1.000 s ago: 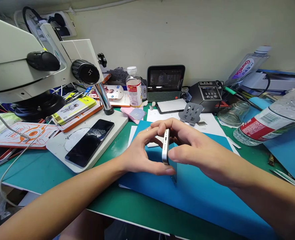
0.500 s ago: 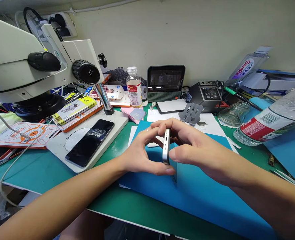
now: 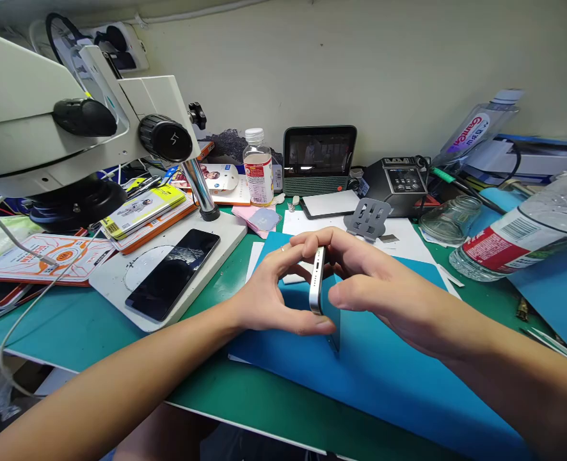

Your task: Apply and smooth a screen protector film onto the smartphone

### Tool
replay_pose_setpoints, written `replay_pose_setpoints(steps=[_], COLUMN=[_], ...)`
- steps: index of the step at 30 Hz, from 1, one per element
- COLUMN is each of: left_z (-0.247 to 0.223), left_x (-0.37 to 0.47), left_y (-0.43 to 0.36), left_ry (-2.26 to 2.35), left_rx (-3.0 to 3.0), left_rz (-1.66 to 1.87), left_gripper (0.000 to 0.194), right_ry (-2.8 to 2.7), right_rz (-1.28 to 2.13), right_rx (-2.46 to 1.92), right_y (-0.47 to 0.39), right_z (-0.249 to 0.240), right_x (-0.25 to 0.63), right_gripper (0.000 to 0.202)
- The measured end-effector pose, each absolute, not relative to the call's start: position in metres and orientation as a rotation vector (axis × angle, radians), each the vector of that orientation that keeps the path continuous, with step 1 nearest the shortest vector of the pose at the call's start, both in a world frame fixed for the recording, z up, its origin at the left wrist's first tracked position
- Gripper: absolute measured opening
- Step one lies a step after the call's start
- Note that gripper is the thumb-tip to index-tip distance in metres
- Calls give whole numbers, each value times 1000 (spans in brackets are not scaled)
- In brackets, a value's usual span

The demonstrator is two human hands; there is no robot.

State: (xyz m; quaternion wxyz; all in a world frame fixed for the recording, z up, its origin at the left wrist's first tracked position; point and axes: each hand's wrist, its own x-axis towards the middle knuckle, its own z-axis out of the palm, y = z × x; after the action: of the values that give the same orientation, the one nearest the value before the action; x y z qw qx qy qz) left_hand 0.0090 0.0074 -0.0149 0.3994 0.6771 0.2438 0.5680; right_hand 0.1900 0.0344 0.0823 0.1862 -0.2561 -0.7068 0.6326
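Observation:
A silver-edged smartphone [image 3: 317, 278] is held on edge above the blue mat [image 3: 389, 358], its bottom side with the charging port and speaker holes facing me. My left hand [image 3: 278, 294] grips it, the thumb under the lower corner and the fingers at the upper edge. From the other side my right hand [image 3: 370, 275] curls its fingers round the top and far side, which are partly hidden. Its thumb lies close to the phone's right face; whether it touches I cannot tell. A thin sheet-like edge [image 3: 337, 330] shows just below the phone.
Another black smartphone [image 3: 174, 274] lies on the white base of a microscope [image 3: 34, 121] at left. Behind the hands are a grey metal stand [image 3: 367, 219], a display device [image 3: 319, 160] and a drink bottle [image 3: 258, 169]. A large plastic bottle [image 3: 514, 237] leans at right.
The phone has tilted slightly, its lower end shifting a little left. My right thumb has drawn slightly away from its face. Both hands otherwise stay in place.

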Motion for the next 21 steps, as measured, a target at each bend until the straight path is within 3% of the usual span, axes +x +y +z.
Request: replay_pose_setpoints(steps=[21], left_z=[-10], left_x=[9], left_y=[6], left_ry=[678], left_rx=[1703], left_rz=[1390], left_gripper=[73], right_ry=[-2063], right_rz=[1724], right_rx=[-729], right_y=[33], right_z=[81], right_x=[190], right_gripper=[33])
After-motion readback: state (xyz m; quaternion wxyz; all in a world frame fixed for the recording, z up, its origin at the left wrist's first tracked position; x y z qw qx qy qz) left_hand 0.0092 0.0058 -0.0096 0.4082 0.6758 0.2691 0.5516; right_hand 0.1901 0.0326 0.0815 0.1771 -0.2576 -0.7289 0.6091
